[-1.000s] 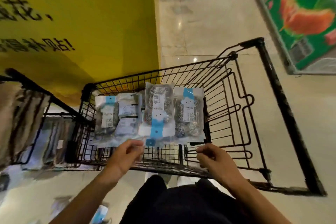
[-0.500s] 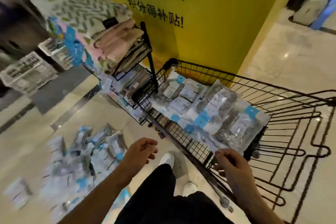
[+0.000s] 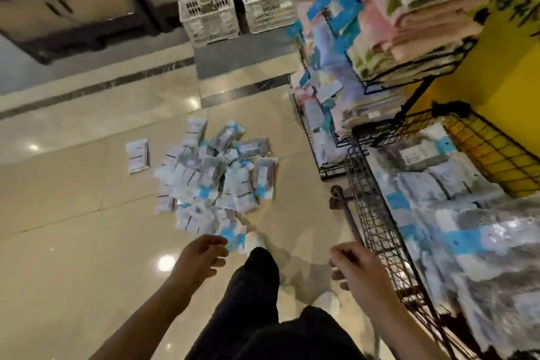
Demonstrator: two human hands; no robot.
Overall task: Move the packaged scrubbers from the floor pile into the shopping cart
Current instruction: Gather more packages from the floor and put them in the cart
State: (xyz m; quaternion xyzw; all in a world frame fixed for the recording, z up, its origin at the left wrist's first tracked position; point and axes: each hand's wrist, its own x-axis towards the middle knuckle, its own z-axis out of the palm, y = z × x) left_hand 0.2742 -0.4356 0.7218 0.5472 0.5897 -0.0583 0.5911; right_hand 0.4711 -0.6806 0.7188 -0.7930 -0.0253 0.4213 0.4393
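Both my hands are empty. My left hand (image 3: 201, 257) hangs with fingers loosely curled above the near edge of the floor pile (image 3: 213, 178); my right hand (image 3: 355, 267) is loose beside the shopping cart (image 3: 377, 231) wall, and whether it touches the wire I cannot tell. The packaged scrubbers look light, with slick, crinkly film around springy pads. I'd pinch several by their flat blue header ends. Some packs in cart (image 3: 455, 207) already lie there.

Turned left from shopping cart (image 3: 380, 228) toward floor pile (image 3: 216, 181); my right hand (image 3: 355, 267) came off the packs, left hand (image 3: 201, 257) now hangs empty over pile's near edge.
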